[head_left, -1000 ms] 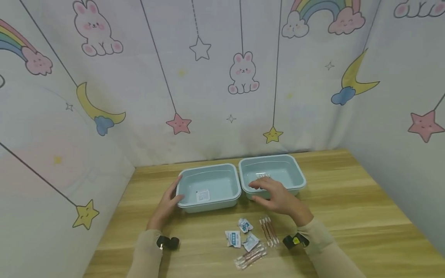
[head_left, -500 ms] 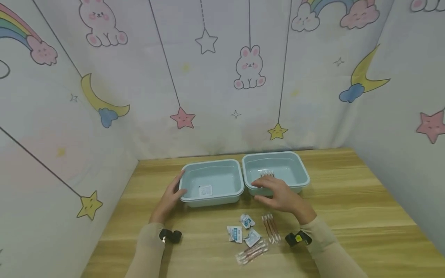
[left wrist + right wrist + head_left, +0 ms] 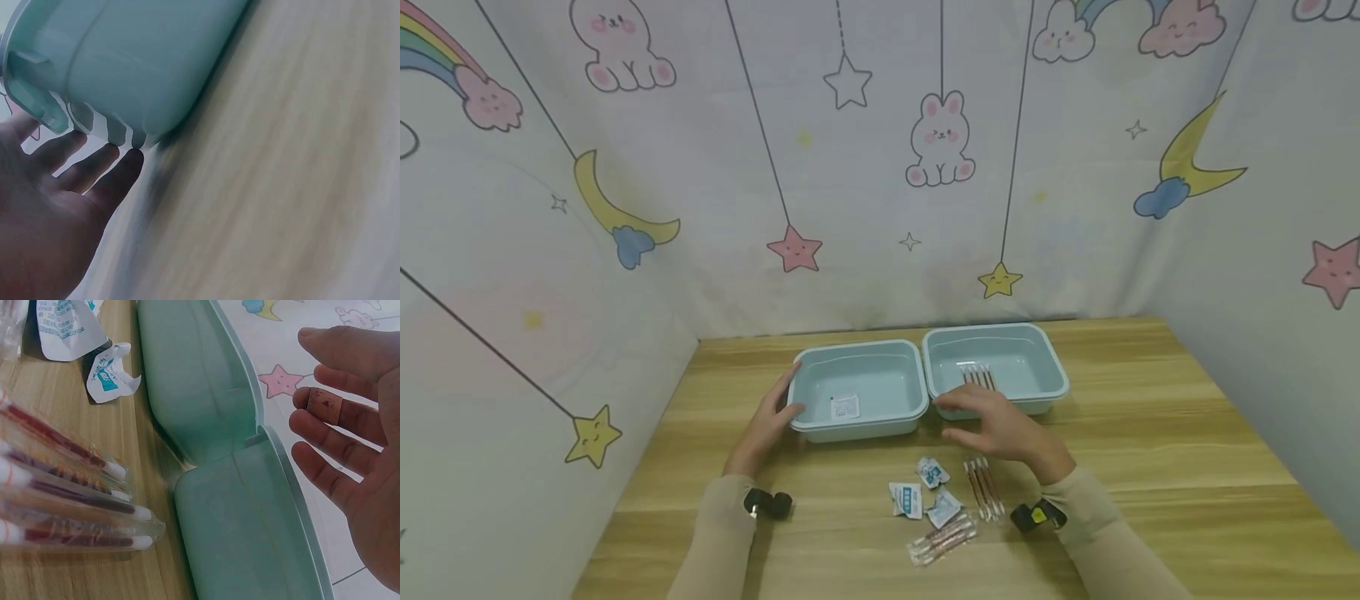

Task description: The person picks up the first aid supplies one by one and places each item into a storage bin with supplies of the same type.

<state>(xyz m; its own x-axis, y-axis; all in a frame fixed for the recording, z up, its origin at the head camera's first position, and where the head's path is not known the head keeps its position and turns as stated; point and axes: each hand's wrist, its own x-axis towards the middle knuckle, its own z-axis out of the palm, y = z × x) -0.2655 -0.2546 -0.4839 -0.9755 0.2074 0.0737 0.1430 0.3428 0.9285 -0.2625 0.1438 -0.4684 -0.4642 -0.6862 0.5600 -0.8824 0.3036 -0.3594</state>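
Observation:
My left hand (image 3: 767, 427) rests at the left end of the left light-blue plastic basin (image 3: 859, 432); in the left wrist view its spread fingers (image 3: 115, 178) touch the outer wall. The thumb lies over the rim. A small white printed packet (image 3: 845, 407) lies inside that basin. My right hand (image 3: 1000, 425) hovers by the front left corner of the right basin (image 3: 1041, 407), fingers relaxed, holding nothing. Inside, a pack of reddish-brown cotton swabs (image 3: 978, 377) is partly hidden by this hand. A bandage (image 3: 324, 405) wraps one finger.
On the wooden table (image 3: 1165, 467), before the basins, lie two clear packs of cotton swabs, one upright in view (image 3: 984, 489) and one slanted (image 3: 942, 540). Beside them are three small white-and-blue packets (image 3: 906, 500). A patterned cloth wall (image 3: 865, 300) stands close behind the basins.
The head view has tilted and shifted slightly, moving the whole scene. My right hand has drawn back a little to the left, showing more of the swabs. The left hand stays on the basin.

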